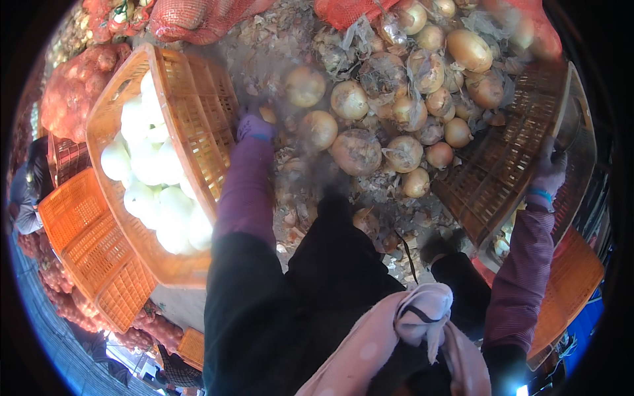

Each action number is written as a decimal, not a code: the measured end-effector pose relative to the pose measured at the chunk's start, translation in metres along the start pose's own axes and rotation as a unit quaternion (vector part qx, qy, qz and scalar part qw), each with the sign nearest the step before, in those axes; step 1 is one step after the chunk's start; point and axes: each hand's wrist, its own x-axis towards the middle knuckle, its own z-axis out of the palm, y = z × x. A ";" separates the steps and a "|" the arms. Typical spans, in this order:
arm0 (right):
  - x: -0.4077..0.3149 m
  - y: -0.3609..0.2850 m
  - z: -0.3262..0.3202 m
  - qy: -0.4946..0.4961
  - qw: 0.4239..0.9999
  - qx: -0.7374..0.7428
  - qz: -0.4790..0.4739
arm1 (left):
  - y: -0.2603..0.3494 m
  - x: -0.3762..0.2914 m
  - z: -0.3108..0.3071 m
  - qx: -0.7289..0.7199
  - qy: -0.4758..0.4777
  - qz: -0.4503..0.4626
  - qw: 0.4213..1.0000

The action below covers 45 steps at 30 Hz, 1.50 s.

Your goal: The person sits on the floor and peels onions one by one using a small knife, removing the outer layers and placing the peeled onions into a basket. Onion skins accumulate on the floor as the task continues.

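Note:
My left hand (255,126), in a light purple glove, is low beside the slatted wall of an orange plastic crate (190,99) holding peeled white onions (153,163). An unpeeled onion shows just beyond its fingers; whether the fingers hold anything is blurred. My right hand (551,166), gloved too, grips the rim of a darker brown plastic crate (505,148) on the right, which stands tilted. Between the two crates lies a pile of unpeeled yellow onions (356,151) on ground strewn with skins.
Red mesh sacks (84,91) stand at the upper left and along the top. Empty orange crates (96,247) sit at the left, another (569,292) at the lower right. A person (29,188) is at the far left edge. Loose onion skins (267,44) cover the ground.

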 end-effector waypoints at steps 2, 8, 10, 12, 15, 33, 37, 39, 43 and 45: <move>0.002 0.000 0.002 0.019 0.999 -0.032 -0.023 | 0.015 -0.016 -0.003 -0.108 0.023 0.020 0.994; 0.003 -0.011 -0.005 -0.055 0.996 -0.070 -0.017 | 0.120 -0.104 -0.064 -0.340 -0.018 0.228 0.912; -0.013 -0.018 -0.023 -0.084 0.994 -0.065 -0.011 | 0.161 -0.136 -0.104 -0.347 -0.054 0.325 0.878; -0.041 -0.029 -0.049 -0.087 0.993 0.062 0.042 | 0.200 -0.171 -0.137 -0.359 -0.076 0.424 0.828; -0.107 -0.045 -0.102 -0.133 0.885 0.406 0.184 | 0.239 -0.216 -0.170 -0.305 -0.113 0.500 0.803; -0.268 -0.076 -0.281 -0.235 0.756 0.432 -0.433 | 0.311 -0.333 -0.066 -0.113 -0.151 0.573 0.797; -0.265 -0.070 -0.298 -0.258 0.747 0.417 -0.448 | 0.316 -0.347 -0.077 -0.073 -0.144 0.539 0.826; -0.262 -0.067 -0.303 -0.260 0.749 0.414 -0.448 | 0.318 -0.346 -0.077 -0.056 -0.136 0.540 0.829; -0.258 -0.063 -0.313 -0.282 0.744 0.398 -0.457 | 0.315 -0.348 -0.072 -0.068 -0.110 0.568 0.813; -0.256 -0.061 -0.318 -0.289 0.749 0.388 -0.453 | 0.319 -0.356 -0.075 -0.053 -0.128 0.523 0.841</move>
